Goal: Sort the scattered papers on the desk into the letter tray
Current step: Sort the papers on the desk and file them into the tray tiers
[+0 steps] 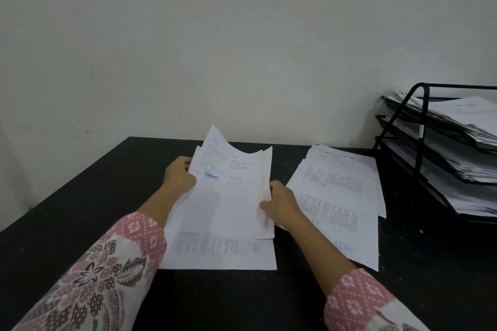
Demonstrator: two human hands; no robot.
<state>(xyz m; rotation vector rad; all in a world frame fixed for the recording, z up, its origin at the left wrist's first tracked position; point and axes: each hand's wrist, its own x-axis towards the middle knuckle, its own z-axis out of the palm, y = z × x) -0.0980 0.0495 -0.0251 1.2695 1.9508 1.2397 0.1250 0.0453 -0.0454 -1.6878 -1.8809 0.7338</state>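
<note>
White printed paper sheaf (231,196), several sheets, blue ink mark on the front one, held tilted up over the desk centre with its top corners curling. Left hand (178,177) grips the left edge, fingers curled round it. Right hand (281,204) pinches the right edge lower down, where the sheets fan out unevenly. Neither hand is spread.

Step, as I judge it: gathering and squaring a batch before filing. This batch is not in the tray yet. The next move likely calls for evening the edges, then carrying the sheaf right and sliding it flat into a tier. Both edge grips must stay firm so loose sheets don't slip.

Under the sheaf a white printed flat sheet (220,252) lies on the desk, near part showing. Just right of it is a skewed white printed side pile (341,196), with the right forearm crossing its near-left corner. Both unsorted.

Black wire three-tier letter tray (425,110) sits at the far right, partly cut off by the frame. Every tier is stuffed with paper, stacks sagging over the fronts. That's the obstacle: little room, and the sheaf may catch on overhanging sheets or wire. The side pile lies between hands and tray, so carry above it.

Matte black desk (80,209), plain pale wall (242,35), pink floral-print sleeves (107,263).
</note>
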